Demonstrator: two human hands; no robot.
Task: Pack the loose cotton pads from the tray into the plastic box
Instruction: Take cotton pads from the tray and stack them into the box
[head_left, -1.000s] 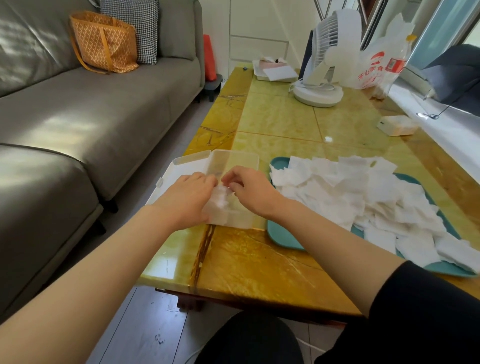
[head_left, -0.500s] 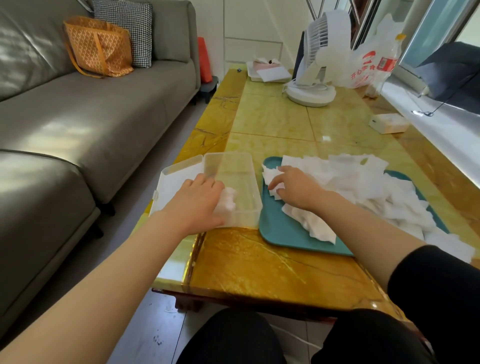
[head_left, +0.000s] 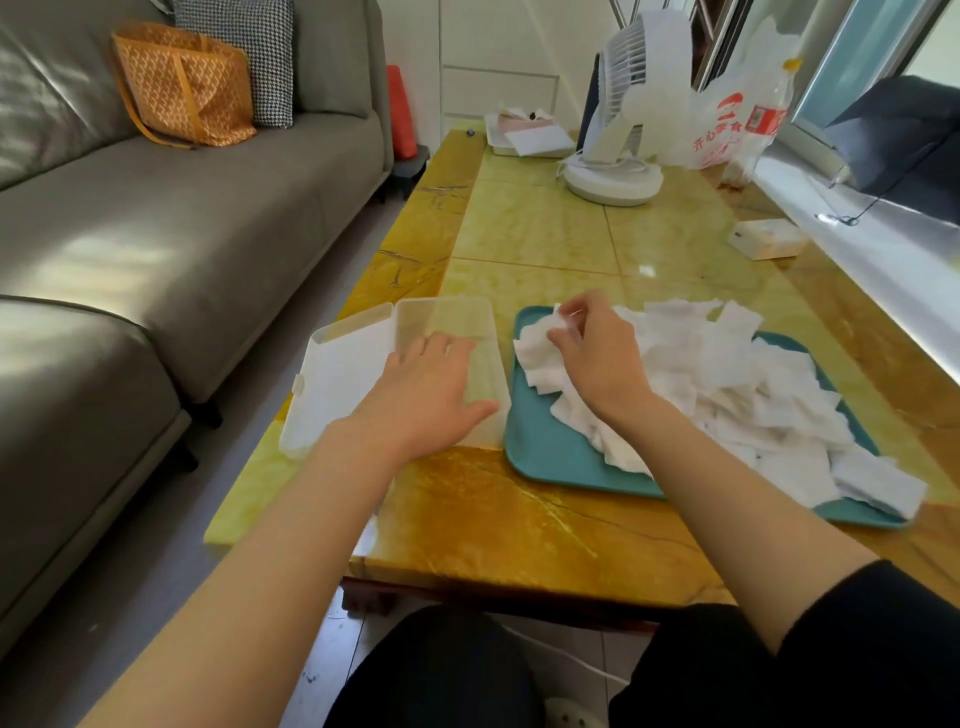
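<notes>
While the left hand (head_left: 426, 395) spreads over the box (head_left: 448, 321), perhaps steadying it, the right hand (head_left: 602, 364) pinches pads (head_left: 536, 349). Their tray (head_left: 550, 453) lies beside the box.

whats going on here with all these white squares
A person is packing cotton pads into a plastic box. The left hand lies flat over the open box. The right hand pinches a cotton pad at the left end of the tray. Most pads are on the tray.
</notes>
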